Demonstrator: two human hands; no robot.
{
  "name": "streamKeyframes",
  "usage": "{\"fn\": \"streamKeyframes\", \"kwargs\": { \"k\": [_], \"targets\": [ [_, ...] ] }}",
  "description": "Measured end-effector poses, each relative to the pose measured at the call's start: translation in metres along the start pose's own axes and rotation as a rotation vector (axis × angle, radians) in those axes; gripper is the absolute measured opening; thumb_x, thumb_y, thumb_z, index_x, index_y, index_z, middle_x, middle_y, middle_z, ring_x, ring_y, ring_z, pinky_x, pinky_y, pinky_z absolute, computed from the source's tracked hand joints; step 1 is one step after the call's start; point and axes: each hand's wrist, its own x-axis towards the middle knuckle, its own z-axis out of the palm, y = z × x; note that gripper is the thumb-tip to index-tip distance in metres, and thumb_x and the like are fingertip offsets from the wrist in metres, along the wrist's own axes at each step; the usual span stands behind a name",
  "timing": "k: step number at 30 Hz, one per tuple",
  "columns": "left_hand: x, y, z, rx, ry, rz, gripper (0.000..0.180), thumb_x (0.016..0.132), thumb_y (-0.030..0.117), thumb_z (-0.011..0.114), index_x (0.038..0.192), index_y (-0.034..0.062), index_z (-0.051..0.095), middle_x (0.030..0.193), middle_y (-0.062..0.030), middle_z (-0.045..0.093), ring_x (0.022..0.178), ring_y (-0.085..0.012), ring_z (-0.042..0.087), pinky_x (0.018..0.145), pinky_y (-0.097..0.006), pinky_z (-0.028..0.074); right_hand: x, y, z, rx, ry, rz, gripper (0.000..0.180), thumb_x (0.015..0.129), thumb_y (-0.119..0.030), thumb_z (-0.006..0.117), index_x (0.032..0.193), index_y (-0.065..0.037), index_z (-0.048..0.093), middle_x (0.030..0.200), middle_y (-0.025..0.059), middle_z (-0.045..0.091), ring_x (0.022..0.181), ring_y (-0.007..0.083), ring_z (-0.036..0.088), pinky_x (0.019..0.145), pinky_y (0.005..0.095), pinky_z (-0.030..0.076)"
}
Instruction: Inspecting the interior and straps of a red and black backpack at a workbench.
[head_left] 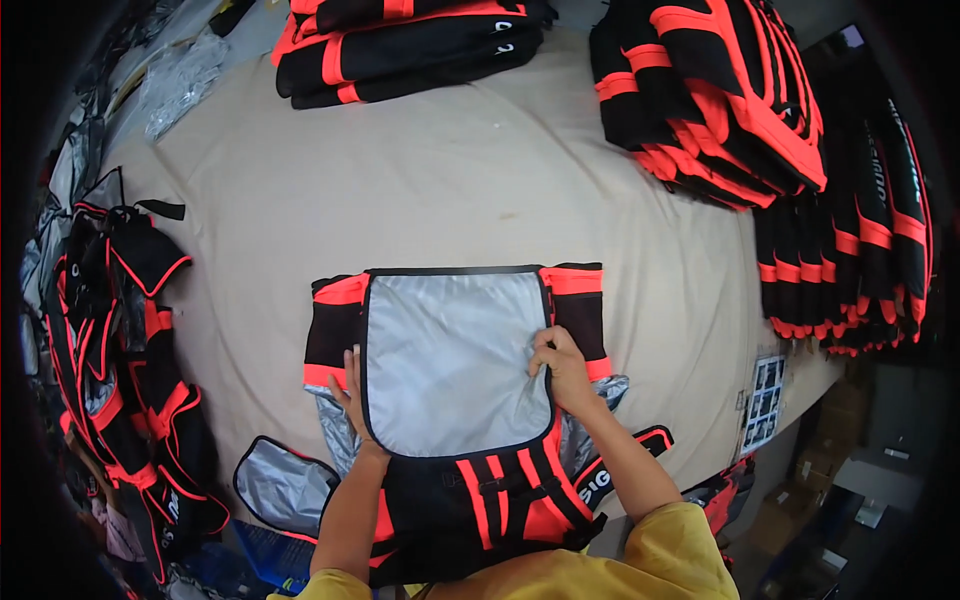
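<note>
Head view, bag: on my feed, the black-and-red bag [420,505] lies on the cloth-covered table [420,190], directly in front of the wearer, its straps toward the body.
Silver flap: I see the dark-edged silver flap [455,365] spread flat at the bag's far end, between two black side panels [577,325] with red bands.
Left hand: the left hand [352,402] rests along the flap's left edge, fingers extended, gripping nothing that I can see.
Right hand: the right hand [565,372] has its fingers curled against the thumb, pinching the flap's right edge; the two hands are well apart.
Silver-lined piece: near the left forearm I make out a rounded silver-lined piece [287,485].
Stacks: similar black-and-red goods form a far stack [400,60] and a right-hand stack [700,100].
Left side: I have a loose pile [130,380] in matching colours there.
</note>
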Motion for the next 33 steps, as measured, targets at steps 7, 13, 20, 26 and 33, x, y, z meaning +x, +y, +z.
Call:
{"fn": "streamKeyframes", "kwargs": {
  "k": [7, 13, 20, 26, 33],
  "targets": [
    [0.001, -0.003, 0.02, 0.318, 0.075, 0.039, 0.071, 0.098, 0.045, 0.054, 0.159, 0.0102, 0.045, 0.171, -0.0129, 0.034, 0.162, -0.0288, 0.025, 0.126, -0.065, 0.006, 0.002, -0.005, 0.003, 0.36, 0.069, 0.359, 0.005, 0.085, 0.002, 0.057, 0.087, -0.001, 0.061, 0.099, 0.0042, 0.055, 0.095, 0.0141, 0.058, 0.083, 0.0256, 0.048],
    [0.014, 0.01, -0.005, -0.133, 0.055, -0.021, 0.067, 0.098, 0.038, 0.056, 0.158, 0.0105, 0.048, 0.171, -0.0108, 0.036, 0.162, -0.0248, 0.024, 0.126, -0.063, 0.007, 0.012, -0.006, -0.009, -0.055, 0.015, 0.023, 0.005, 0.076, 0.002, 0.067, 0.074, -0.002, 0.065, 0.1, 0.007, 0.056, 0.099, 0.023, 0.059, 0.088, 0.03, 0.048],
    [0.001, -0.006, 0.033, 0.344, -0.166, -0.059, 0.077, 0.101, 0.049, 0.046, 0.169, 0.0206, 0.025, 0.179, -0.0039, 0.015, 0.166, -0.0196, 0.011, 0.128, -0.062, 0.009, 0.006, 0.006, -0.002, -0.034, 0.024, -0.022, 0.008, 0.082, 0.001, 0.063, 0.075, -0.002, 0.064, 0.103, 0.005, 0.056, 0.101, 0.0198, 0.058, 0.09, 0.0272, 0.046],
    [0.0, -0.008, 0.017, -0.31, 0.055, -0.072, 0.07, 0.099, 0.041, 0.058, 0.159, 0.0067, 0.046, 0.168, -0.0113, 0.042, 0.159, -0.0236, 0.034, 0.127, -0.055, 0.012, 0.005, -0.008, 0.002, 0.219, -0.003, 0.221, 0.008, 0.084, 0.003, 0.063, 0.08, -0.003, 0.065, 0.105, 0.0058, 0.057, 0.101, 0.0196, 0.059, 0.09, 0.0268, 0.047],
    [0.011, 0.011, -0.003, -0.117, 0.188, -0.014, 0.069, 0.099, 0.039, 0.059, 0.158, 0.0054, 0.046, 0.168, -0.0121, 0.042, 0.159, -0.0241, 0.033, 0.127, -0.056, 0.01, 0.003, -0.01, -0.003, 0.212, 0.08, 0.213, 0.013, 0.098, -0.01, 0.053, 0.1, 0.0, 0.062, 0.096, 0.0051, 0.062, 0.092, 0.0133, 0.06, 0.09, 0.0266, 0.045]
  ]
}}
